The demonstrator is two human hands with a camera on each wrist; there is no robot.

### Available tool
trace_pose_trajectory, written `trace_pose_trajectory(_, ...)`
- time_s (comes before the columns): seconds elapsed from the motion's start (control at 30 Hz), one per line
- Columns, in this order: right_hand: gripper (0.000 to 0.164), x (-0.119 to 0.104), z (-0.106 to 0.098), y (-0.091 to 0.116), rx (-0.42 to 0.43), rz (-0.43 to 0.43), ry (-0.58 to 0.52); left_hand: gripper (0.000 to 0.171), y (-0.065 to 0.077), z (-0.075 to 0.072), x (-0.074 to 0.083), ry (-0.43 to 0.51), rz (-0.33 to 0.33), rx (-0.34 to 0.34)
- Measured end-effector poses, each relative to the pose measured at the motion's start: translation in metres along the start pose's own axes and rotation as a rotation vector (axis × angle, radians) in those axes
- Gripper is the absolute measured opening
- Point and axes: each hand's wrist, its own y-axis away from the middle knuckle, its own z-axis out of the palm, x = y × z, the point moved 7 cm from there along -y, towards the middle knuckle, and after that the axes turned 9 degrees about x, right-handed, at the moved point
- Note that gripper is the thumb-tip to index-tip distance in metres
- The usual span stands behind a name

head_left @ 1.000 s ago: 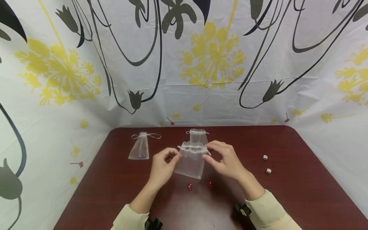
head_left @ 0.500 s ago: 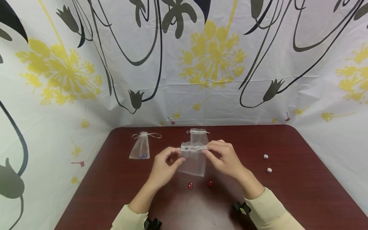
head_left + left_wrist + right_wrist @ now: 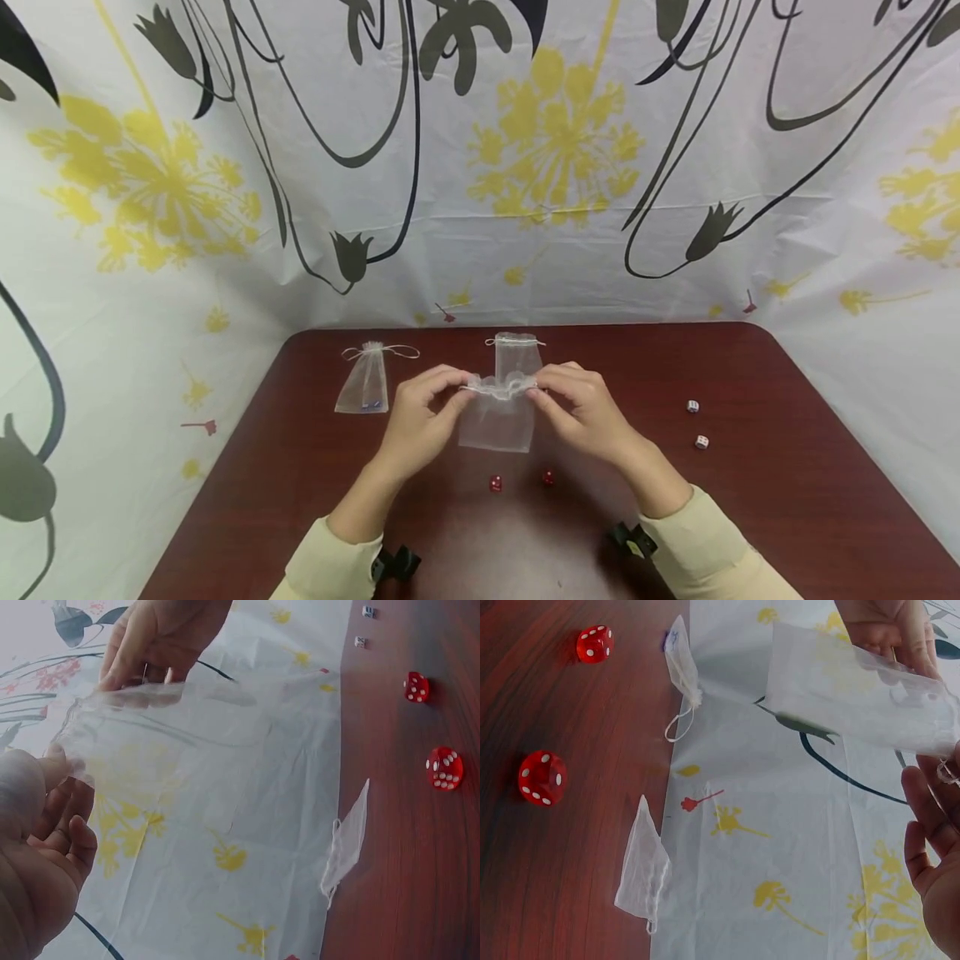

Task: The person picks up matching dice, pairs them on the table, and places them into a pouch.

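1. Your left hand (image 3: pixel 420 417) and right hand (image 3: pixel 585 417) each had the grip clamped on opposite sides of the ruffled mouth of a sheer white fabric drawstring pouch (image 3: pixel 497 427).
2. It hung over the dark reddish wood-grain table (image 3: pixel 300 500), beyond two translucent red dice (image 3: pixel 496 483).
3. Likely handled light, limp, slightly slippery; best hold was probably the corded hem, both sides.
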Motion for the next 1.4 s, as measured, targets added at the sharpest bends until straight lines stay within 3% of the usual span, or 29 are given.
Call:
trace_pose_trajectory(0.2,0.021,-0.001,0.006,-0.001,-0.018,0.007,0.020,0.013,-0.001,-0.002,0.002,-0.039,0.008,0.083)
trace_pose_trajectory(0.33,0.029,-0.002,0.008,0.002,-0.004,-0.005,0.033,0.025,0.000,-0.007,0.006,-0.091,0.065,0.146)
trace_pose_trajectory(0.43,0.028,-0.002,0.012,0.004,0.004,-0.008,0.034,0.031,0.002,-0.007,0.009,-0.097,0.089,0.150)
trace_pose_trajectory(0.57,0.019,-0.002,0.016,0.005,-0.001,-0.001,0.017,0.037,0.004,-0.002,0.007,-0.028,0.032,0.077)
trace_pose_trajectory(0.7,0.012,0.001,0.017,0.004,-0.012,0.012,0.018,0.046,0.005,0.001,0.006,0.013,-0.013,-0.061)
trace_pose_trajectory(0.8,0.015,0.002,0.016,0.005,-0.022,0.011,0.017,0.041,0.004,0.002,0.010,-0.018,0.019,-0.176)
trace_pose_trajectory(0.93,0.017,0.003,0.017,0.007,-0.047,0.017,0.009,0.024,0.000,0.001,0.017,-0.079,0.085,-0.277)
trace_pose_trajectory(1.2,0.024,0.004,0.015,0.009,-0.049,0.015,0.017,0.016,-0.002,-0.001,0.020,-0.185,0.113,-0.359)
trace_pose_trajectory(1.4,0.027,0.005,0.012,0.011,-0.024,-0.005,0.018,0.015,-0.001,-0.008,0.013,-0.180,0.104,-0.343)
